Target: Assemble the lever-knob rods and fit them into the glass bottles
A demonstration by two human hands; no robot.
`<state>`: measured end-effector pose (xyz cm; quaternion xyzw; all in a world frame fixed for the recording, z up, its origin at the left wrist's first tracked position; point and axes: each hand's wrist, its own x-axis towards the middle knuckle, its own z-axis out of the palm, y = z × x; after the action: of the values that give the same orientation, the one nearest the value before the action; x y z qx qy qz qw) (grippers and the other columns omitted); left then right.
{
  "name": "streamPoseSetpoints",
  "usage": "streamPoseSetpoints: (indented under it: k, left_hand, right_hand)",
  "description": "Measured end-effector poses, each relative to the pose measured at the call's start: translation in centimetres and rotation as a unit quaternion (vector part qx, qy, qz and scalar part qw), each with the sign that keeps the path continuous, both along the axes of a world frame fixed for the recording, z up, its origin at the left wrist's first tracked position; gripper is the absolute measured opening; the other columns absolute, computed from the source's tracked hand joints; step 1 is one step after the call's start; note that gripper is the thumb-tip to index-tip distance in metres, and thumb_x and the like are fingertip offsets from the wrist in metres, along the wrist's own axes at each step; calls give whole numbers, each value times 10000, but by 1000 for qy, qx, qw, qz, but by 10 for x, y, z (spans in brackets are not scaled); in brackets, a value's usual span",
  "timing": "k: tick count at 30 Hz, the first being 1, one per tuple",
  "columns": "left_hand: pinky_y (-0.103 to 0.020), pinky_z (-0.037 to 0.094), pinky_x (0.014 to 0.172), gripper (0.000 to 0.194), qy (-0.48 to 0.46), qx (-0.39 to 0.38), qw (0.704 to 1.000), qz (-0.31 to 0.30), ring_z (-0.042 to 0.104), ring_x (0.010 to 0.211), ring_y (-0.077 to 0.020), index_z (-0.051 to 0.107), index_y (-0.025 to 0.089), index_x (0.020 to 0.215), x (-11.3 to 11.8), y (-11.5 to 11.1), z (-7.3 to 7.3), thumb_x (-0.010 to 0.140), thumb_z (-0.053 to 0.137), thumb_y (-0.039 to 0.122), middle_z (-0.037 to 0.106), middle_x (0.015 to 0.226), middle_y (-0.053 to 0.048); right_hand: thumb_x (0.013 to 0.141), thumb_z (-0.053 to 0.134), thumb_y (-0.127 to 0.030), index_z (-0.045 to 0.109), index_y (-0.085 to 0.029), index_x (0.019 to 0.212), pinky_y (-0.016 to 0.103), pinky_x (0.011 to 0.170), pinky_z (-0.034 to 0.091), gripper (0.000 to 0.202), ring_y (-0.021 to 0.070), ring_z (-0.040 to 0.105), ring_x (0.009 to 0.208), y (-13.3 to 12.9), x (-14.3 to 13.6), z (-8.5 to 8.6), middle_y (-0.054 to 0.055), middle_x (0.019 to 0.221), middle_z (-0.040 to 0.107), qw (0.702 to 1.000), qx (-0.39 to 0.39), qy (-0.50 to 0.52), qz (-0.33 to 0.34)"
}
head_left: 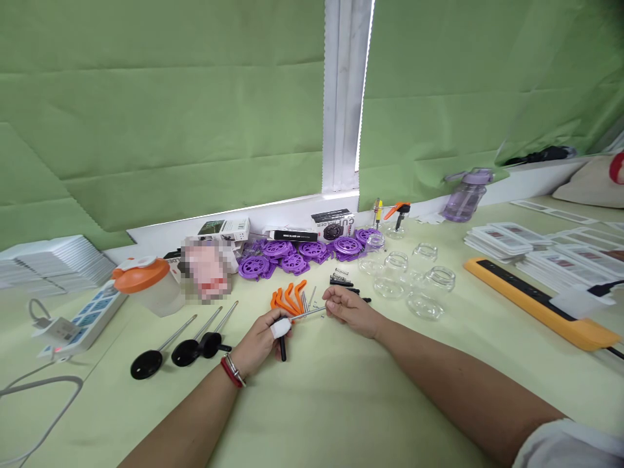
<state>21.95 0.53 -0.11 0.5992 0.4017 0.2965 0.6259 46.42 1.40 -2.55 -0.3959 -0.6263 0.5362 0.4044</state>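
Observation:
My left hand point(266, 339), with a white wrap on the thumb, is closed around a black part with a thin metal rod point(307, 314). Its black end point(283, 349) sticks out below the fingers. At the rod's far tip, my right hand point(351, 312) is pinched; whatever lies between its fingertips is hidden. Just behind the hands are orange curved handles point(287, 298), small metal pins and screws, black sticks point(341, 282) and springs point(341, 272). To the left lie three black round lids with metal rods, one point(146, 364) apart and two point(185, 353) close together.
Purple spoked discs point(295, 262) are piled at the back by small boxes point(334, 224). Clear jars point(425, 305) stand right of centre, one point(396, 229) with an orange-handled top. An orange power strip point(536, 302) lies right; a shaker cup point(149, 286) and white power strip point(92, 318) stand left.

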Motion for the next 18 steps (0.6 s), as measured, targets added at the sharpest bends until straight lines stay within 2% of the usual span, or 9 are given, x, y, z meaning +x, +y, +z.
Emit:
streamPoseSetpoints:
  k: [3,7,12,18]
  left_hand:
    - [-230,435,419,260,5,1,1000,-4,464,492,-93,541,163,902,0,0,1,799,540,402,519,741,-5]
    - [-221,423,428,249,7,1,1000,1,459,500,-94,542,166,883,1,-1,4,794,549,398,515,731,-3]
    - [-227,414,433,243,7,1,1000,0,462,496,-99,557,177,869,0,-1,4,779,562,403,524,731,-4]
    - [-228,419,414,257,4,2,1000,2,467,488,-100,558,172,871,0,-1,3,777,561,411,521,723,-4]
  right_hand:
    - [795,592,-434,486,-190,881,224,580,350,279,108,459,664,2,1,-5,-14,751,494,1000,17,15,11]
    - [826,542,-434,506,-180,822,227,555,332,257,101,419,601,3,2,-4,-2,731,534,999,23,-42,10]
    - [858,469,-485,526,-166,740,227,528,321,344,96,389,553,0,1,5,7,696,540,994,32,-102,-2]
    - [886,401,-505,541,-166,690,228,520,319,416,100,376,521,0,1,7,-20,580,448,989,54,-141,-2]
